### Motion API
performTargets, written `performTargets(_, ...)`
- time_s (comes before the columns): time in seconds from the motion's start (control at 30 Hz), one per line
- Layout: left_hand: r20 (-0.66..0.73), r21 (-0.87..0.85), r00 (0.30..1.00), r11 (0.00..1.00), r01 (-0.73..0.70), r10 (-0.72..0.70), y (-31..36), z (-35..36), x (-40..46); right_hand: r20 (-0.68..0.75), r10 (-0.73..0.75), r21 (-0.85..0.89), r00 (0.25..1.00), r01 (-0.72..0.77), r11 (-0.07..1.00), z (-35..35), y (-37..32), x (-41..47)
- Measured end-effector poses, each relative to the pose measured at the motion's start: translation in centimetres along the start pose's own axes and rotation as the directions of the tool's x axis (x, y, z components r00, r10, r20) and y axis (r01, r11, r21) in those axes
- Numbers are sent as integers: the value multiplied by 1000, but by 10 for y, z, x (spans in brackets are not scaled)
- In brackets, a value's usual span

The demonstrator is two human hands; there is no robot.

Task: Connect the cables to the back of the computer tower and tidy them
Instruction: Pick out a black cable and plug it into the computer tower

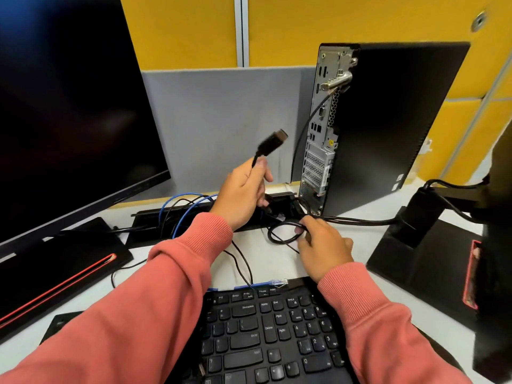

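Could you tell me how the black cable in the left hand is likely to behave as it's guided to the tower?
Probably floppy: the black cable loops loosely on the desk. Its connector looks rigid, so the left hand, gripping just below, can likely aim it. The trailing slack may snag under the right hand.
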State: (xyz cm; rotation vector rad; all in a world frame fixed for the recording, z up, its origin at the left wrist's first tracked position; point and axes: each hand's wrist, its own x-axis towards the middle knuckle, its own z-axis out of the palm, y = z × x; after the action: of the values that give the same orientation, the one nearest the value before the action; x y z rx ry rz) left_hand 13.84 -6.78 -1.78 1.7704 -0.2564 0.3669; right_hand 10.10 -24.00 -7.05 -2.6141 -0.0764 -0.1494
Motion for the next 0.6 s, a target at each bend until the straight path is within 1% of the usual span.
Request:
performTargets(0.07, 52, 115, 998, 993, 24, -30, 2, -1, -4, -4, 44, 102, 999, -43, 994, 3, 4, 0)
performTargets(0.13, 99, 159, 993, 986, 50, -66, 8, -4, -10, 11, 80, 179, 997, -81, 981, 3, 6, 1)
performTargets(0.23, 159, 190, 986, 982, 10, -41, 12, -8, -20, 19, 110, 138, 994, -111, 984, 1, 4, 0)
performTargets(0.3, 166, 208, 985, 975, -74, 40, 13, -9, -24, -28, 98, 174, 995, -92, 980, -2, 2, -2)
performTargets(0.37, 162, 167, 981, 977, -135, 107, 13, -8, -27, -100, 83, 244, 991, -56, 968, -7, -2, -2)
performTargets(0.43, 153, 138, 979, 979, -153, 132, 13, -9, -28, -210, 34, 330, 977, 38, 943, -13, -7, -3)
performTargets(0.47, 150, 133, 978, 978, -162, 142, 14, -9, -30, -264, -7, 415, 965, 120, 902, -17, -11, -4)
performTargets(0.53, 155, 114, 974, 977, -183, 164, 15, -9, -34, -340, -85, 603, 937, 286, 745, -26, -22, -6)
performTargets(0.57, 156, 101, 973, 977, -188, 171, 16, -9, -36, -362, -116, 654, 925, 340, 676, -31, -28, -8)
performTargets(0.6, 156, 85, 973, 979, -187, 173, 16, -8, -36, -382, -142, 676, 913, 381, 630, -36, -34, -9)
